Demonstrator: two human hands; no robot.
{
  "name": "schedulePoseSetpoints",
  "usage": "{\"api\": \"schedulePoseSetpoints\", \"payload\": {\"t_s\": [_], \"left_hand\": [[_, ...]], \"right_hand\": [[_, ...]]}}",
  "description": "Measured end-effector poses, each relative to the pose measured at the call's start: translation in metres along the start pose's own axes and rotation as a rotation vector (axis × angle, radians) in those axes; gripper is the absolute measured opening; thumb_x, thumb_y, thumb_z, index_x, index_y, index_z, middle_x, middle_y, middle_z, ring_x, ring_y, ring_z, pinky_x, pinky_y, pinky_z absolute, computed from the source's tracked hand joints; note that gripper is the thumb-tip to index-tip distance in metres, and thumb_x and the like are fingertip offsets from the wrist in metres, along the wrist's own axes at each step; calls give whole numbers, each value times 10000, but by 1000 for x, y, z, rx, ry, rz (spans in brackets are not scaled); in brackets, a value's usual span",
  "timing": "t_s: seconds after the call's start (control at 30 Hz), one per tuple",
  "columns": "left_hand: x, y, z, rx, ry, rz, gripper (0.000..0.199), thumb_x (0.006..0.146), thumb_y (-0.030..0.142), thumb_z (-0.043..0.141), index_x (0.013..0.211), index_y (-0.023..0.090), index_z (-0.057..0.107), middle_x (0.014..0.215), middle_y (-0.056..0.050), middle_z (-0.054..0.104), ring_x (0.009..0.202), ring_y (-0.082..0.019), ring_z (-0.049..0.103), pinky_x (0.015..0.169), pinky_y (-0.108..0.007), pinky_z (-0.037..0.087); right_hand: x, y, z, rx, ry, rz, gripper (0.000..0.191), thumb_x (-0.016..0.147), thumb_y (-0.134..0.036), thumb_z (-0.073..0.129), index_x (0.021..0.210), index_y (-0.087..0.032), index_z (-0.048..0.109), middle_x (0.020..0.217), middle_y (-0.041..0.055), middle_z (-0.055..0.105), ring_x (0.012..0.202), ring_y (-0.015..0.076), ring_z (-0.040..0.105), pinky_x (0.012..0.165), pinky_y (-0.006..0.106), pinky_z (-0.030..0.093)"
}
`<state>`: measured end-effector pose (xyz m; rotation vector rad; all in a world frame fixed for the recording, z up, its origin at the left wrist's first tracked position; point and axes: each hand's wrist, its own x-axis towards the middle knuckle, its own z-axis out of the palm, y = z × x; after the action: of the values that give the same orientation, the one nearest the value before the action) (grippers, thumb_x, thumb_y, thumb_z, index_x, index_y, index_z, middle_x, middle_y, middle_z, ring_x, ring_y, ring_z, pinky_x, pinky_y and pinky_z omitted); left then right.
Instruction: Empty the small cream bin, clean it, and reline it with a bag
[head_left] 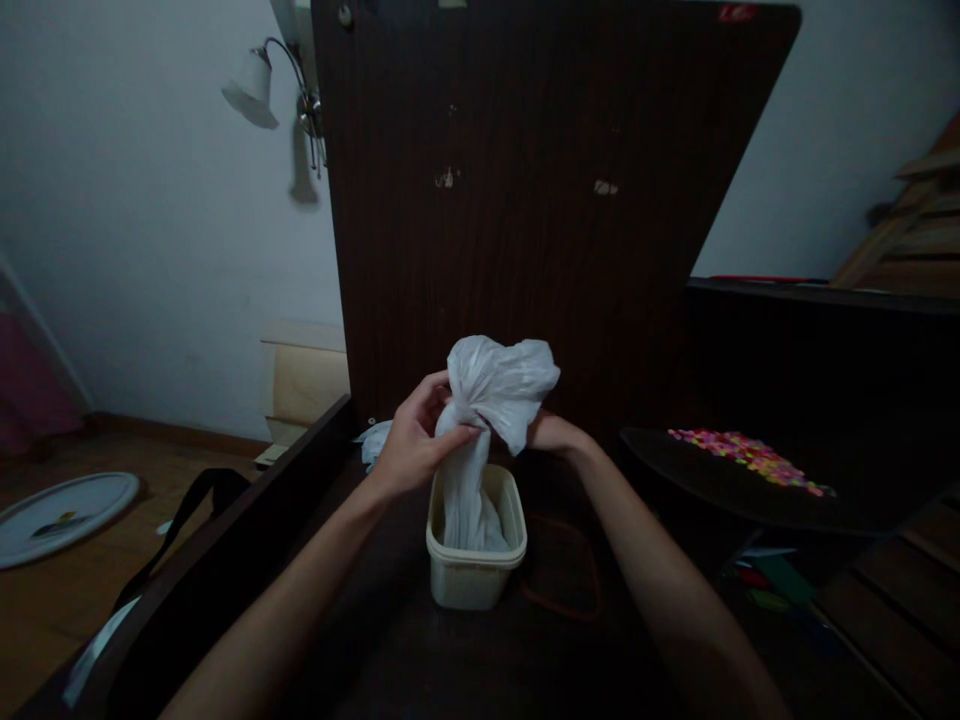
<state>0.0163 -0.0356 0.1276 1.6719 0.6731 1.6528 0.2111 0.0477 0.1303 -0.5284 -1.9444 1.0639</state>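
A white plastic bag (466, 480) rises out of a cream rectangular tub (471, 585), its lower part inside the tub and its gathered top above the rim. My left hand (421, 435) pinches the bag at its narrow neck, thumb across the front. My right hand (549, 431) is at the right, behind the flared top of the bag; its fingers are hidden by the plastic. The tub stands upright on a dark surface (450, 660).
Another piece of white plastic (373, 442) lies behind my left hand. An orange-brown band-like outline (596, 575) is right of the tub. Colourful small pieces (750, 458) lie on a dark shelf at the right. A tall dark panel (525, 200) stands behind.
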Motion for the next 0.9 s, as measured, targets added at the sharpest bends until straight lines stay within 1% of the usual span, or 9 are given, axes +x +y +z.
{"api": "schedulePoseSetpoints", "payload": {"t_s": [0.07, 0.13, 0.2, 0.33, 0.47, 0.53, 0.6, 0.73, 0.9], "left_hand": [[7, 1, 0, 119, 108, 46, 545, 670, 193, 825, 1173, 195, 615, 952, -14, 685, 895, -194, 668, 797, -302, 547], [13, 1, 1, 151, 188, 60, 574, 652, 190, 826, 1177, 198, 596, 863, 20, 655, 816, -172, 659, 747, -280, 545], [16, 3, 4, 87, 184, 44, 632, 645, 204, 832, 1213, 196, 556, 890, 9, 682, 817, -175, 676, 754, -286, 558], [17, 7, 11, -77, 30, 2, 529, 737, 242, 718, 1239, 178, 561, 1198, -100, 713, 1074, -256, 695, 905, -365, 570], [15, 9, 12, -30, -41, 49, 537, 777, 175, 526, 1305, 186, 625, 1340, -94, 676, 1256, -292, 621, 1006, -433, 542], [15, 10, 10, 76, -10, 100, 552, 794, 163, 563, 1339, 201, 636, 1373, -81, 662, 1290, -292, 599, 1060, -447, 510], [15, 10, 8, 172, 24, 140, 565, 822, 176, 635, 1385, 225, 616, 1406, -74, 642, 1321, -294, 579, 1106, -455, 477], [14, 12, 4, 313, 113, 250, 592, 862, 243, 727, 1433, 247, 570, 1497, -83, 561, 1418, -299, 483, 1170, -445, 417], [15, 11, -1, 302, 228, 268, 767, 813, 383, 818, 1490, 280, 475, 1494, -106, 520, 1228, -282, 626, 961, -360, 573]], "right_hand": [[-10, -7, -1, -56, -234, 89, 200, 596, -267, 882, 743, -215, 757, 721, -13, 743, 671, 177, 674, 660, 305, 588], [-18, -17, -1, -81, -455, 177, 186, 682, -278, 840, 835, -192, 778, 781, -2, 760, 708, 164, 686, 673, 279, 574], [-22, -27, 1, -53, -486, 197, 221, 792, -321, 769, 965, -184, 768, 880, 14, 761, 770, 153, 684, 718, 277, 566], [-21, -39, 6, 63, -93, 74, 325, 783, -359, 793, 1054, -197, 712, 899, 11, 711, 718, 128, 638, 665, 258, 532], [-19, -45, 17, 43, 101, -11, 469, 684, -333, 868, 1097, -232, 669, 971, 5, 693, 657, 101, 571, 573, 229, 471], [-18, -48, 22, -8, 179, -52, 452, 674, -337, 871, 1062, -236, 661, 916, -3, 687, 652, 110, 553, 563, 235, 459], [-18, -49, 26, -34, 263, -77, 344, 719, -374, 828, 981, -233, 656, 841, -5, 673, 673, 133, 567, 561, 248, 460], [-16, -44, 24, -39, 406, -47, 250, 766, -444, 736, 827, -227, 627, 693, -20, 600, 573, 130, 515, 452, 235, 383], [-18, -28, 17, 7, 460, 79, 285, 718, -469, 738, 788, -227, 603, 591, -51, 547, 460, 103, 437, 389, 224, 335]]}}
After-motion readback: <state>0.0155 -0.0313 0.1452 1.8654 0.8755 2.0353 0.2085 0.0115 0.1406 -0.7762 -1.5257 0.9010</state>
